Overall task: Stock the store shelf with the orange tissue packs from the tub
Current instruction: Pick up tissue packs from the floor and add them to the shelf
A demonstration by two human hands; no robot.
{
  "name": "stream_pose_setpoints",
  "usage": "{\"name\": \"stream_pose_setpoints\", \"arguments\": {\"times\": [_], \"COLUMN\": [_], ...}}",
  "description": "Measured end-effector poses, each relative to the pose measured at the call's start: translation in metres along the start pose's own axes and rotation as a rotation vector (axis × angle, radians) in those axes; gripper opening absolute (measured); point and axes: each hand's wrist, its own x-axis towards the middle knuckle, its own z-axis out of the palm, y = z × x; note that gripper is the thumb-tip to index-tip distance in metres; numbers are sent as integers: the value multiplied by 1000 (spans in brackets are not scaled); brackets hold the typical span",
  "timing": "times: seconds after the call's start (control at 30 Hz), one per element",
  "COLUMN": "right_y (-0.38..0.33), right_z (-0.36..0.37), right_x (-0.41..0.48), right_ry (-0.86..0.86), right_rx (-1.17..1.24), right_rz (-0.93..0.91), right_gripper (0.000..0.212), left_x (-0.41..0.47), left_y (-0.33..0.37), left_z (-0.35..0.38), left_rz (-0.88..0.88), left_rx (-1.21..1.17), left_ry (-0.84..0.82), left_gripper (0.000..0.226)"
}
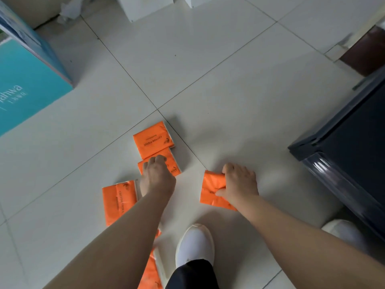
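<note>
Our right hand point(239, 182) has its grip closed on one orange tissue pack point(212, 189), thumb on the printed face and fingers curled over the far edge, the pack lying on the white tiled floor point(229, 80). Our left hand point(157, 176) reaches down over a second pack point(174, 166), fingers bent and touching its top; we cannot tell whether that grip has closed.

Taking the right-hand pack as our landmark: the second pack lies to its left, and a third pack point(153, 138) touches that one on the far side. A fourth pack point(118, 201) lies further left and nearer to us, apart from the others. More orange wrapping point(151, 268) shows close to our body, partly hidden by the left forearm. A white shoe point(194, 245) stands just on our side of the landmark. The dark tub point(343, 147) sits to its right, well apart. A teal carton point(27, 80) stands far off to the left. No shelf is visible.

The packs look slick and soft, so a one-handed pinch could slip or crumple the wrap. Stepping forward could tread on the packs near our feet.
</note>
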Motion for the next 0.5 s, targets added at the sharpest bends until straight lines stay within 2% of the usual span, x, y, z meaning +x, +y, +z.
{"name": "stream_pose_setpoints", "arguments": {"times": [0.1, 0.23, 0.37, 0.5], "right_y": [5, 16, 23, 24], "right_z": [2, 15, 10, 4], "right_x": [-15, -29, -29, -28], "right_ry": [162, 370, 386, 305], "right_rx": [104, 147, 110, 66], "right_rz": [-78, -190, -192, -128], "right_gripper": [56, 70, 54, 46], "left_x": [3, 6, -4, -6], "left_y": [-7, -13, -16, -8], "left_z": [-2, 0, 13, 15], "left_rz": [-49, -108, -15, 52], "left_rx": [102, 168, 227, 180], "left_ry": [10, -85, -178, -94], "left_gripper": [49, 49, 46, 46]}}
